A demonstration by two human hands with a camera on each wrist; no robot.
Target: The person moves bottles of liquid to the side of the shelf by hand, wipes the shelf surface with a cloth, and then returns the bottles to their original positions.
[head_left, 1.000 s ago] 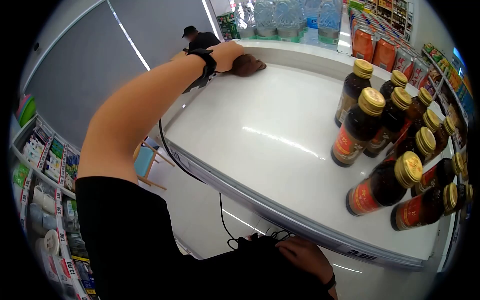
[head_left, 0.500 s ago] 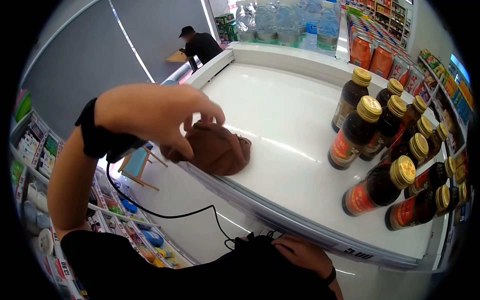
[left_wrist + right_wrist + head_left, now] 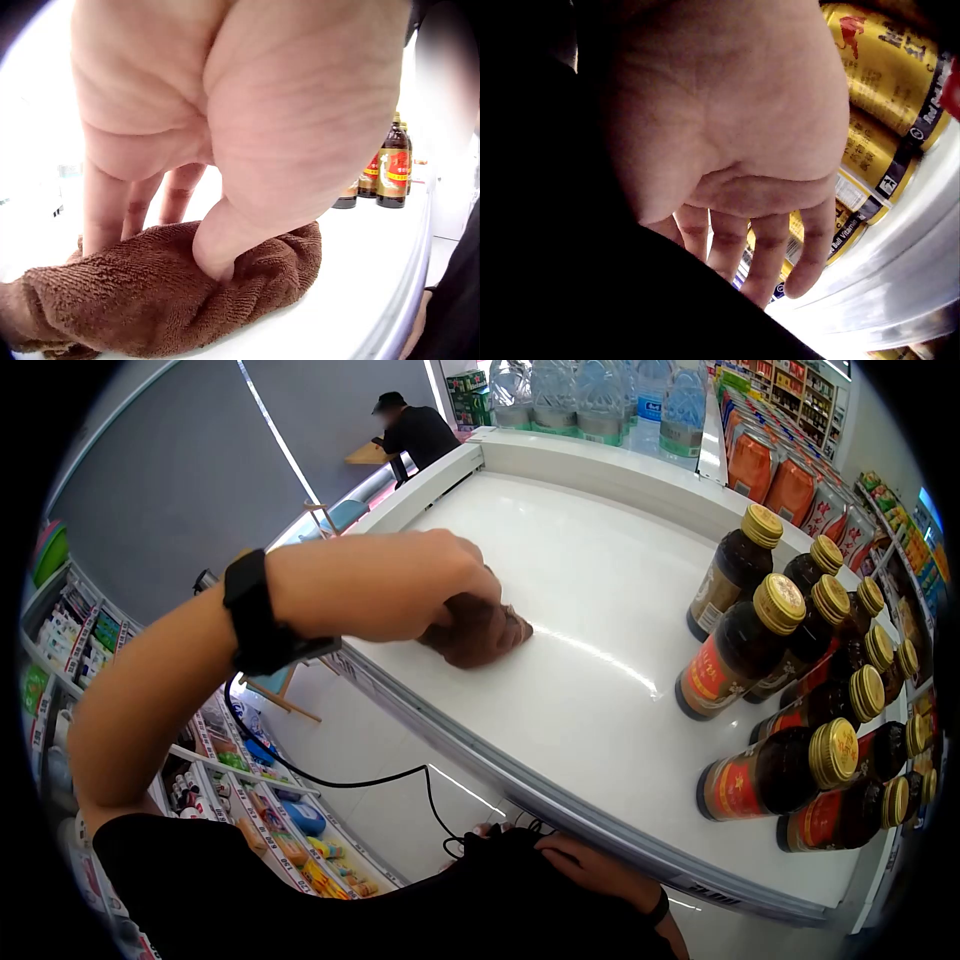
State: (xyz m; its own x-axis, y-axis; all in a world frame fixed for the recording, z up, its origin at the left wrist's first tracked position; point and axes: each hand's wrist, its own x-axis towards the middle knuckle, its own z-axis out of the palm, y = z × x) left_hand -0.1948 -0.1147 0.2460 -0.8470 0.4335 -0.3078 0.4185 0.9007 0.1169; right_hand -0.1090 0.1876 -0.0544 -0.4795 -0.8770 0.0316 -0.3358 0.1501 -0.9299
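In the head view my left hand [image 3: 420, 585] grips a crumpled brown cloth [image 3: 480, 640] on the white shelf top [image 3: 590, 570], towards its left front edge. The left wrist view shows the thumb [image 3: 214, 251] sunk into the ribbed terry fabric, with the fingers pressed down on its far side. Part of the cloth is hidden under the hand. My right hand [image 3: 595, 865] hangs low by the body, below the shelf's front edge. Seen from the right wrist, its fingers [image 3: 765, 255] droop loosely with nothing in them, near yellow drink cans [image 3: 877, 67].
Several dark bottles [image 3: 755, 645] with gold caps stand at the shelf's right end. Behind its raised back rim are water bottles [image 3: 600, 410] and rows of orange cans [image 3: 750, 460]. A black cable [image 3: 370, 783] hangs from my left wrist. Farther off, a person [image 3: 420, 435] leans at a small table.
My left hand brought the cloth from the back left corner to the front edge, loosened over it, then took hold again slightly farther in. The right hand stayed by the body.
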